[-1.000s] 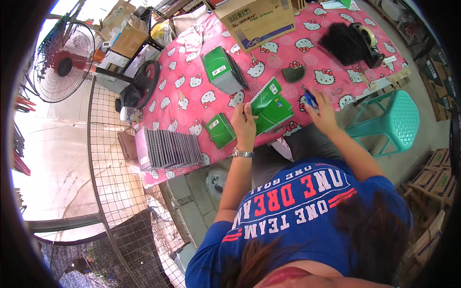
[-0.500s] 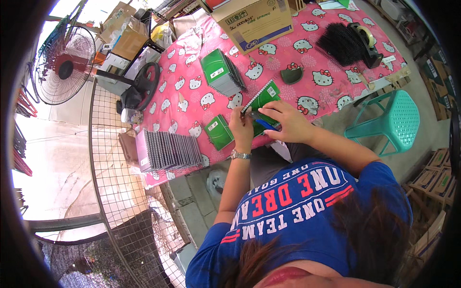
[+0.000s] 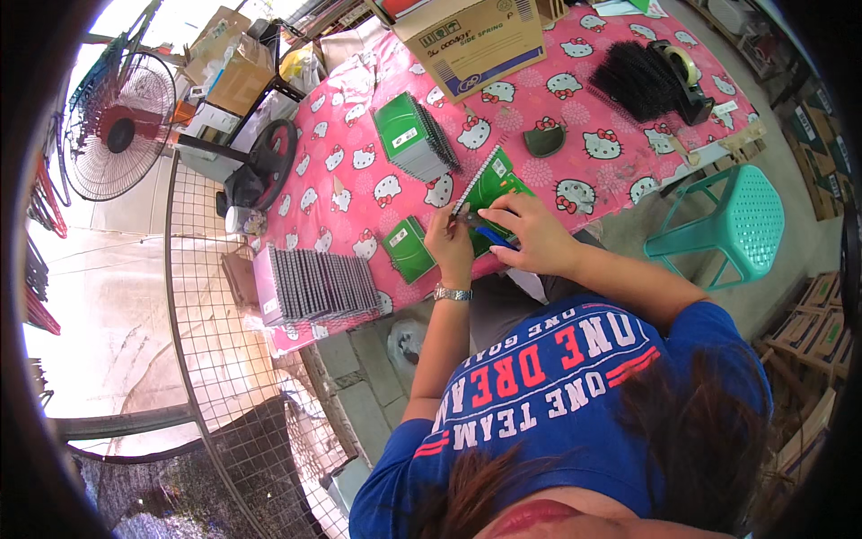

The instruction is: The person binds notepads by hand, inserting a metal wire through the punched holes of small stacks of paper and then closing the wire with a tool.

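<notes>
A green notebook (image 3: 496, 180) lies aslant at the table's near edge, a row of pale binding loops along its left side and a dark coil at the lower part. My left hand (image 3: 449, 244) is closed in a pinch on the coil's lower end. From the right, my right hand (image 3: 536, 235) grips blue-handled pliers (image 3: 494, 236), their grey jaws close to my left fingertips. My fingers hide exactly what the jaws touch. Left of my left hand, another green notebook (image 3: 409, 251) lies flat on the pink patterned cloth.
Stacked green notebooks (image 3: 401, 131) stand farther back, and a row of spiral notebooks (image 3: 316, 286) sits at the left corner. Black coils (image 3: 630, 83) lie beside a tape dispenser (image 3: 687, 83) at far right. A carton (image 3: 476, 49) stands behind, a teal stool (image 3: 732, 225) to the right.
The notebook under my hands has turned and shifted slightly left. My right hand and the pliers have moved a little left, closer to my left fingers.
</notes>
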`<move>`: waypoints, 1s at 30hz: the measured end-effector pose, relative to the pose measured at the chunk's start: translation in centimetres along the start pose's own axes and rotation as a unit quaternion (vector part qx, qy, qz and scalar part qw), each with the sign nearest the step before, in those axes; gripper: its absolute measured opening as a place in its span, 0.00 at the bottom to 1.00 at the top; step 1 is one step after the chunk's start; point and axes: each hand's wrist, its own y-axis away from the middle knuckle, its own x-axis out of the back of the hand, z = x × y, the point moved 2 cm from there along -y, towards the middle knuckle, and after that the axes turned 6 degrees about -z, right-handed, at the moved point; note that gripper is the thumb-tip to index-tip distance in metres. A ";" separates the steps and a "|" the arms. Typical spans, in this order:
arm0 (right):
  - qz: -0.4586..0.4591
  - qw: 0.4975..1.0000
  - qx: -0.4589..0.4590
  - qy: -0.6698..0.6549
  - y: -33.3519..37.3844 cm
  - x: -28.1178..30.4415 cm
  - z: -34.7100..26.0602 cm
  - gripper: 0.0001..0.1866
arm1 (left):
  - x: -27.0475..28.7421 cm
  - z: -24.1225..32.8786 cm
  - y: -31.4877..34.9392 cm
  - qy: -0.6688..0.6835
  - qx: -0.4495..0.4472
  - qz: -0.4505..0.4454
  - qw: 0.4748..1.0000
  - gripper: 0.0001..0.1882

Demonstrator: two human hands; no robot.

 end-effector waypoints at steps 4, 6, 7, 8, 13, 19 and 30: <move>-0.012 1.000 0.012 -0.014 -0.4 -0.6 1.1 0.26 | 0.7 0.8 0.1 -0.054 0.004 0.000 0.999 0.13; -0.175 0.750 -0.321 -0.551 -0.3 -1.6 2.0 0.27 | 1.6 1.2 0.3 -0.054 0.003 0.019 0.998 0.13; -0.172 0.749 -0.324 -0.552 -0.1 -1.6 2.3 0.27 | 1.6 2.4 0.1 -0.052 0.005 0.015 0.998 0.13; -0.158 0.755 -0.293 -0.565 0.1 -1.6 2.6 0.26 | 1.8 3.6 0.0 -0.096 -0.010 0.015 0.995 0.13; -0.043 0.970 -0.178 -0.160 2.5 3.7 8.7 0.30 | 9.9 7.3 -3.0 -0.263 -0.013 -0.029 0.964 0.10; -0.090 0.973 -0.110 0.184 6.6 3.9 21.1 0.26 | 12.8 -0.5 -7.7 -0.421 0.239 -0.226 0.845 0.14; -0.019 0.826 -0.309 0.471 1.0 12.5 30.0 0.10 | -1.1 5.4 -1.6 -0.343 -0.122 -0.270 0.891 0.14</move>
